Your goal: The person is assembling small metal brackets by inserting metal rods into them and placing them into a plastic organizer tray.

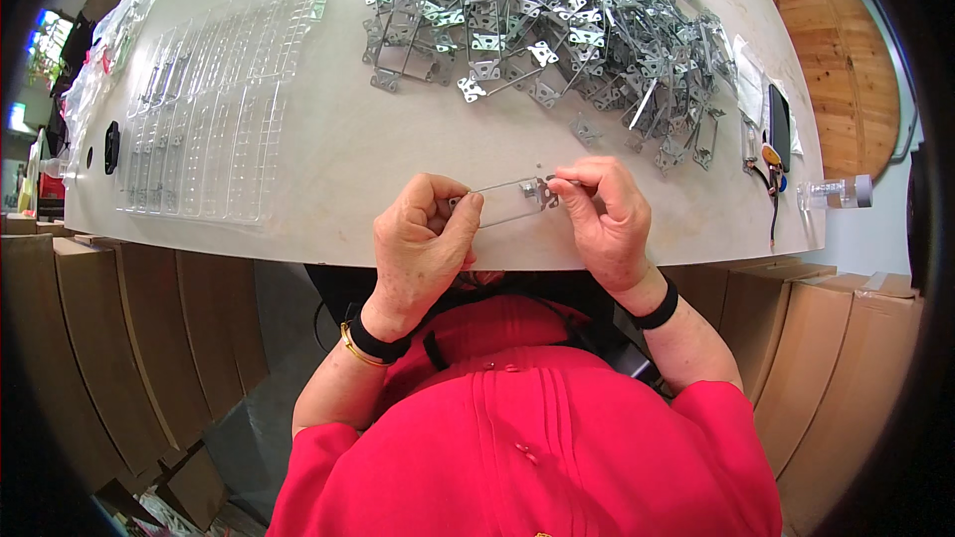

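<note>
My left hand (423, 244) and my right hand (605, 214) together hold one thin metal frame bracket (509, 199) just above the near edge of the pale table (338, 139). The left fingers pinch its left end, the right fingers pinch its right end, where a small flat plate sits. A large heap of the same metal brackets (542, 35) lies on the far side of the table, apart from both hands.
Clear plastic trays (214, 104) with rows of slots lie at the left of the table. A phone, a cable and a clear bottle (836, 194) sit at the right edge. Brown cardboard boxes (129, 338) stand below, left and right. A round wooden board (846, 60) stands at the far right.
</note>
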